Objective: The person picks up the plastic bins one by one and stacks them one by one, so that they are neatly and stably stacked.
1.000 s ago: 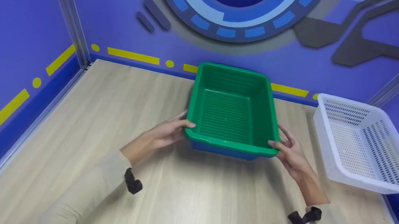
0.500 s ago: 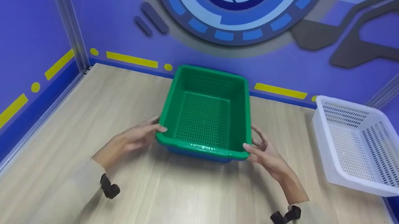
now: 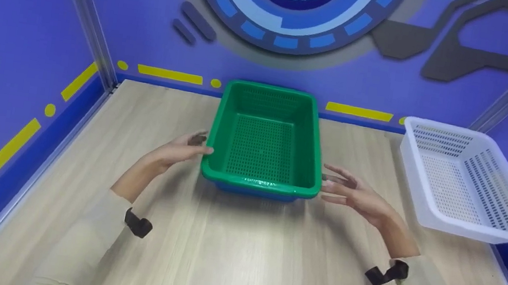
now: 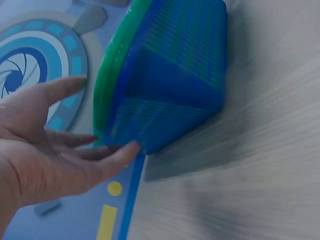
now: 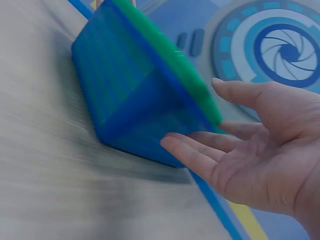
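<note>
A green plastic basket (image 3: pixel 258 183) sits nested in a blue basket (image 3: pixel 254 193) at the back middle of the table. In the left wrist view the blue basket's slotted side (image 4: pixel 165 95) shows beneath the green rim. Beside the left rim is my left hand (image 3: pixel 174 151), its thumb near the green edge and its fingers spread; it grips nothing. My right hand (image 3: pixel 362 198) is just off the right side, fingers extended and apart from the rim. In the right wrist view, the right hand (image 5: pixel 260 145) has its palm turned toward the baskets.
A white slotted basket (image 3: pixel 427 204) stands at the right, close to the side wall. Blue printed panels (image 3: pixel 149 45) enclose the wooden table (image 3: pixel 238 258) at the back and on both sides.
The nested green and blue baskets moved left along the back with both hands gripping them, then stopped. Since then both hands have loosened, and the right hand has drawn away to the right.
</note>
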A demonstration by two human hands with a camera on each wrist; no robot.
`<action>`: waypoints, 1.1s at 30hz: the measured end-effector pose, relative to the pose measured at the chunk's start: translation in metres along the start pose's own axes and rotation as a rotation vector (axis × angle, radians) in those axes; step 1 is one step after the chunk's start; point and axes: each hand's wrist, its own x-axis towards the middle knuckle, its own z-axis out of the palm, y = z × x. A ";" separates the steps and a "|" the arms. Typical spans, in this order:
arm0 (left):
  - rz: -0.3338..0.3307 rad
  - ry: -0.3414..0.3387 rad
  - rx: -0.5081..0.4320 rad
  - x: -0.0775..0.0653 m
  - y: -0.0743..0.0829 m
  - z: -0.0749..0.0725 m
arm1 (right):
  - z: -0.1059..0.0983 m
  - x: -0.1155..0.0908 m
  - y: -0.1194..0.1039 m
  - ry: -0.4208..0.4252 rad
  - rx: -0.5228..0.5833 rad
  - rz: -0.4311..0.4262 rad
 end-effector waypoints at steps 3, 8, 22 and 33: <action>0.017 0.093 0.090 -0.001 0.014 0.003 | -0.014 -0.008 -0.014 0.000 -0.042 -0.033; 0.064 0.172 0.192 0.008 0.042 0.019 | -0.044 -0.030 -0.035 0.085 -0.130 -0.125; 0.294 -0.108 0.000 0.044 0.101 0.159 | -0.141 -0.095 -0.038 0.090 0.246 -0.297; 0.238 -0.262 -0.223 0.085 0.119 0.280 | -0.203 -0.137 -0.016 0.010 0.419 -0.294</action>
